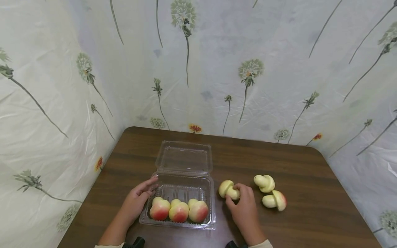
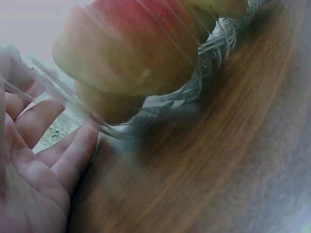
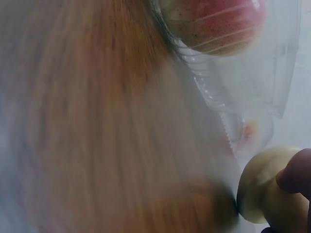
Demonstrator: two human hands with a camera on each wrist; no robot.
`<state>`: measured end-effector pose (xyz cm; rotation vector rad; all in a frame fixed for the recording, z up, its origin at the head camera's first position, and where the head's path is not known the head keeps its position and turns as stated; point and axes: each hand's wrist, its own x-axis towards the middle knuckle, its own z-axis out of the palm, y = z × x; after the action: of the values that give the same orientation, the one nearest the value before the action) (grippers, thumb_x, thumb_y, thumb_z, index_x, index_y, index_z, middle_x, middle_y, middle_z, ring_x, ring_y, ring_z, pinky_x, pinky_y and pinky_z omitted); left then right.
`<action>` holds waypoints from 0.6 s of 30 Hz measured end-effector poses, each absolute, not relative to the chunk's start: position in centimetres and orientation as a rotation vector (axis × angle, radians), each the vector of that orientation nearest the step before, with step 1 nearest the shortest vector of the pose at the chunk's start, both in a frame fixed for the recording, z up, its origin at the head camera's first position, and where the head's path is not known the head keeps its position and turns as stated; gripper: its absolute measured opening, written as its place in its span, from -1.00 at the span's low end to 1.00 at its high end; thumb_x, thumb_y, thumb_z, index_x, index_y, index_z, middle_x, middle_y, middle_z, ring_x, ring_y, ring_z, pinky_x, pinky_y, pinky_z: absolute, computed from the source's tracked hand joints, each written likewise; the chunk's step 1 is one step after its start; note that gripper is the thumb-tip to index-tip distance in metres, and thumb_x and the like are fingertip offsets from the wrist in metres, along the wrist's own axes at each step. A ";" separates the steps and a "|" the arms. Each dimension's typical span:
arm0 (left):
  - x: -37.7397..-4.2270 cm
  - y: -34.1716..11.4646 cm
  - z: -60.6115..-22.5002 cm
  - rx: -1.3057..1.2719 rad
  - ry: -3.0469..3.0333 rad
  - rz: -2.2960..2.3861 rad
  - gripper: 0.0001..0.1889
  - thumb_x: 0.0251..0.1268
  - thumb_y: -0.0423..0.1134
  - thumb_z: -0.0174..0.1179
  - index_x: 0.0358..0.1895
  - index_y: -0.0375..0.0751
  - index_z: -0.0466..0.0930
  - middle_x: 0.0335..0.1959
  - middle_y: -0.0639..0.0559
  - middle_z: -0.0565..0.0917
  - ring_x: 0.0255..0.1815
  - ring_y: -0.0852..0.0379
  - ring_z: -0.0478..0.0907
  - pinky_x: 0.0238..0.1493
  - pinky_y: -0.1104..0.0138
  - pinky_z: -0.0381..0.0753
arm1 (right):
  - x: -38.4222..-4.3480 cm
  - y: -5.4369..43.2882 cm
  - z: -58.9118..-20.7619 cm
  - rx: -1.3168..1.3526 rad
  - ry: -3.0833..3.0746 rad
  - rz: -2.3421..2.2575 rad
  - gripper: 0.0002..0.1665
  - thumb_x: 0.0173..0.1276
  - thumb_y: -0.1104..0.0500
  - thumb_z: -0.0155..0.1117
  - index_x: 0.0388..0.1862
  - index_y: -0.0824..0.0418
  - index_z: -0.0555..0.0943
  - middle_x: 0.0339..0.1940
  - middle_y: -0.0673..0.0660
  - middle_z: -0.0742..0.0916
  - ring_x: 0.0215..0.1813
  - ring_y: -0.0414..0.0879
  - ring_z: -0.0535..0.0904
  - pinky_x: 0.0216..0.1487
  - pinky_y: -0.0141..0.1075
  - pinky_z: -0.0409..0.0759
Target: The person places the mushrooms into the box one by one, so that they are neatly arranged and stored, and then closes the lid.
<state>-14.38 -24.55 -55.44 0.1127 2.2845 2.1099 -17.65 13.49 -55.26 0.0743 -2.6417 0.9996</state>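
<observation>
My right hand (image 1: 244,206) pinches a pale mushroom (image 1: 229,190) with a yellowish-red cap by its stem, just right of the clear plastic container (image 1: 213,206). In the right wrist view, a fingertip (image 3: 295,174) presses on this mushroom (image 3: 257,182). At the container's left rim, my left hand (image 1: 136,198) rests with fairly straight fingers touching the plastic. Three mushrooms with red-blushed caps, the middle one (image 1: 179,212) among them, lie in a row along the container's near side. One of these mushrooms (image 2: 131,48) shows through the wall in the left wrist view.
Two more mushrooms, an upper one (image 1: 266,183) and a lower one (image 1: 276,200), lie on the brown wooden table (image 1: 310,193) right of my right hand. The container's hinged lid (image 1: 184,156) lies folded back. Dandelion-patterned covering (image 1: 211,69) stands behind the table.
</observation>
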 end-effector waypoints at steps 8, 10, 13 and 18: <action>-14.4 -24.6 -55.5 0.108 2.284 2.098 -0.49 0.55 -0.51 -0.15 0.49 -0.35 0.42 0.63 -0.11 0.32 0.52 -0.23 0.41 0.36 0.37 0.57 | -17.4 13.1 -55.2 0.066 -2.644 0.996 -0.54 0.15 0.29 0.57 0.00 0.27 0.58 0.01 0.25 0.63 0.08 0.09 0.56 0.03 0.02 0.61; -14.4 -24.7 -55.6 0.109 2.288 2.095 -0.49 0.56 -0.50 -0.14 0.50 -0.35 0.42 0.63 -0.12 0.32 0.52 -0.23 0.40 0.37 0.34 0.57 | -17.3 13.0 -55.2 0.065 -2.631 0.996 -0.54 0.13 0.29 0.58 -0.01 0.27 0.58 0.00 0.25 0.63 0.06 0.08 0.56 0.02 0.01 0.61; -14.4 -24.6 -55.5 0.100 2.288 2.097 -0.49 0.56 -0.51 -0.14 0.49 -0.35 0.42 0.63 -0.11 0.32 0.52 -0.23 0.41 0.37 0.34 0.57 | -17.3 12.8 -55.1 0.065 -2.606 1.002 -0.54 0.11 0.28 0.60 -0.04 0.25 0.59 -0.02 0.23 0.64 0.04 0.06 0.55 0.00 -0.01 0.61; -14.4 -24.5 -55.4 0.078 2.293 2.095 -0.49 0.55 -0.52 -0.14 0.49 -0.36 0.43 0.62 -0.12 0.33 0.51 -0.20 0.42 0.35 0.39 0.57 | -17.4 12.4 -54.9 0.069 -2.558 0.998 -0.54 0.09 0.26 0.62 -0.07 0.24 0.60 -0.08 0.20 0.64 -0.05 -0.01 0.52 -0.07 -0.10 0.59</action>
<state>-14.39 -24.54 -55.41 0.0784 2.2934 2.0948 -17.37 12.44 -54.90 0.0688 -2.5582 0.9984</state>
